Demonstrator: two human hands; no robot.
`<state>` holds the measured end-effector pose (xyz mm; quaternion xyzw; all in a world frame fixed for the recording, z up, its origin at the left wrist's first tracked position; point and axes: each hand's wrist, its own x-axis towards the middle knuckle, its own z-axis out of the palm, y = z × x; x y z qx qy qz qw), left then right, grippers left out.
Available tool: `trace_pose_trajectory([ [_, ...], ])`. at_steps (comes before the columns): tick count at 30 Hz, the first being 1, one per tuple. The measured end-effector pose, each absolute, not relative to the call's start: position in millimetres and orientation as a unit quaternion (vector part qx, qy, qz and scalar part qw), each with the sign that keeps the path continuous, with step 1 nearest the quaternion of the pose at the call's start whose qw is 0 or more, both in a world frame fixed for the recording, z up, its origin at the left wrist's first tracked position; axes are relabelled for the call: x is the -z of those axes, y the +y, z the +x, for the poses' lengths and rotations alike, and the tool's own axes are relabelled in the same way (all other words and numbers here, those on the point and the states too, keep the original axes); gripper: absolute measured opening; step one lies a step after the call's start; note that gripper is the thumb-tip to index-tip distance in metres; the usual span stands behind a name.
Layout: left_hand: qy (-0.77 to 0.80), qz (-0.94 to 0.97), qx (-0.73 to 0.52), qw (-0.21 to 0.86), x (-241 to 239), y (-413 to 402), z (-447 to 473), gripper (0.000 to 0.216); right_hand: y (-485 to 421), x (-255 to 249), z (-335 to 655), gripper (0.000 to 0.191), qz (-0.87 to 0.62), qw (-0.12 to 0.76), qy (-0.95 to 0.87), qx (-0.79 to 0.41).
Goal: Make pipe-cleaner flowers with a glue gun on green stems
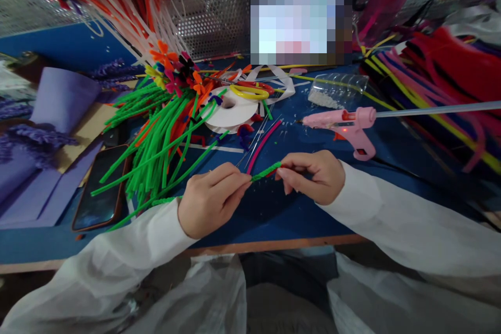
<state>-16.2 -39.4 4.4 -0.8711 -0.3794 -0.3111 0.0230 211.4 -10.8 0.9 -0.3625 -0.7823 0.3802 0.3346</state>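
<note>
A short, twisted green pipe cleaner stretches between my two hands above the front of the blue table. My left hand pinches its left end; my right hand pinches the right end, where a bit of red shows by the fingertips. Just beyond my left fingertips lies a magenta pipe cleaner, with thin metal wires beside it. A large bunch of green pipe cleaners spreads out to the left of my left hand. Whatever sits inside my left fist is hidden.
Beyond my right hand a pink glue gun holds a long glue stick. Yellow-handled scissors rest on a white ribbon spool. A phone and purple paper lie left. Coloured pipe cleaners pile up right.
</note>
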Motion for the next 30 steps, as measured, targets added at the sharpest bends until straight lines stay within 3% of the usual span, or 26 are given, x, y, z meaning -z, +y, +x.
trace_pose_trajectory([
  [4, -0.390, -0.864, 0.318, -0.011, -8, -39, -15, 0.011, -11, 0, 213, 0.030, -0.344, 0.338, -0.773, -0.413],
  [8, -0.408, -0.841, 0.350, -0.064, -17, -33, -17, 0.009, -3, 10, 215, 0.050, -0.312, 0.370, -0.698, -0.528],
  [12, -0.418, -0.822, 0.365, -0.130, -21, -29, -17, 0.010, 5, 19, 208, 0.035, -0.291, 0.384, -0.684, -0.547],
  [18, -0.417, -0.811, 0.354, -0.209, -16, -35, -11, 0.010, 3, 11, 194, 0.029, -0.227, 0.425, -0.670, -0.565],
  [30, -0.404, -0.813, 0.359, -0.218, -12, -39, -5, 0.006, 0, 9, 195, 0.013, -0.222, 0.459, -0.641, -0.574],
])
